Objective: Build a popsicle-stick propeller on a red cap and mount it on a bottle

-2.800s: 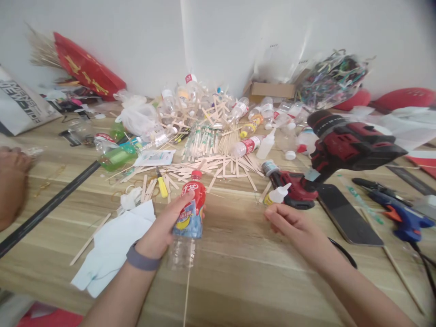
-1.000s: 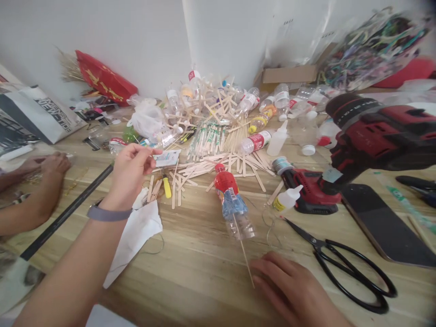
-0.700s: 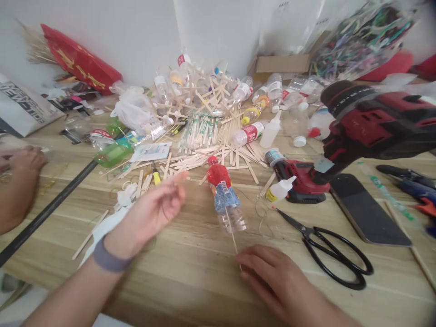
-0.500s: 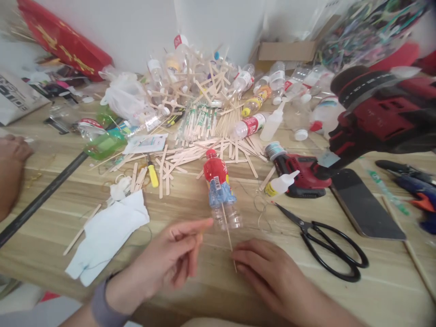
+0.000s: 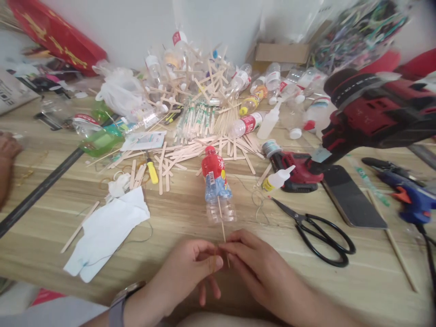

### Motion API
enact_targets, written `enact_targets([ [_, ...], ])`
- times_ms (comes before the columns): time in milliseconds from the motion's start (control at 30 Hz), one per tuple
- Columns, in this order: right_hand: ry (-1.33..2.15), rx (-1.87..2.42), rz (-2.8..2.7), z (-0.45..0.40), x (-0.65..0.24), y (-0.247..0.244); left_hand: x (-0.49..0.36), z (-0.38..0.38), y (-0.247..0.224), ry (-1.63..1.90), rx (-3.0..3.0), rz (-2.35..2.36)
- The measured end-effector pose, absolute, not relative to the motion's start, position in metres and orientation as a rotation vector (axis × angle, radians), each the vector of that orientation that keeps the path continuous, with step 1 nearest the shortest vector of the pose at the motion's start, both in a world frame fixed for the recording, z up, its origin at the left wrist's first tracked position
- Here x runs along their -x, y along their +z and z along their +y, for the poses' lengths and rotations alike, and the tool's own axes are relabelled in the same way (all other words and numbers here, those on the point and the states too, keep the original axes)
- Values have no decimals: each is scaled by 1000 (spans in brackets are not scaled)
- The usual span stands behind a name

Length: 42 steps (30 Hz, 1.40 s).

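A plastic bottle (image 5: 215, 175) with a red and blue wrapper and a red cap lies on the table in front of me, its clear base towards me. A thin wooden skewer (image 5: 223, 229) extends from the bottle's base end to my fingers. My right hand (image 5: 260, 265) is closed on the skewer's near end. Beside it, touching or nearly so, my left hand (image 5: 190, 268) pinches a thin yellowish rubber band (image 5: 215, 259) between thumb and forefinger; its other fingers hang loosely curled.
Black scissors (image 5: 320, 236), a phone (image 5: 354, 197), a glue bottle (image 5: 277, 178) and a red cordless drill (image 5: 374, 113) lie on the right. White cloth (image 5: 109, 231) and a yellow screwdriver (image 5: 152, 171) lie left. Craft sticks (image 5: 190, 152) and bottles crowd the back. Another person's hand (image 5: 8, 147) rests far left.
My left hand has moved right and down from beside the bottle to meet my right hand, its pointing finger now drawn into a pinch. My right hand stays on the skewer.
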State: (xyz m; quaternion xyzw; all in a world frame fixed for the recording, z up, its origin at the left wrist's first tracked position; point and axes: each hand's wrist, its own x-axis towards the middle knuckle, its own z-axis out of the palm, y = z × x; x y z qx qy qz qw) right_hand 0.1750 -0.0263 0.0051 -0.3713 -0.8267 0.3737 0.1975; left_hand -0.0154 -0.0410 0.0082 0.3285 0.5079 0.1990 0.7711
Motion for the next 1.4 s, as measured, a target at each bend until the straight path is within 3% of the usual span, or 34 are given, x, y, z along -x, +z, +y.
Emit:
enact_targets([
  [167, 1096, 964, -2173, -27, -167, 6, 9, -36, 11, 475, -599, 1033],
  [367, 1351, 1229, -1818, -29, -164, 2, 10, -36, 19, 494, -572, 1056],
  [700, 1988, 1083, -1108, -14, -159, 7, 13, -15, 31, 464, -673, 915],
  [967, 2180, 875, -531, -10, -161, 7, 4, 2, 23, 635, -676, 879],
  [1200, 2435, 798, -461, -8, -171, -1, 2, 6, 16, 665, -700, 923],
  [1400, 2383, 742, -413, 1, -181, -3, 1, 4, 8, 633, -645, 928],
])
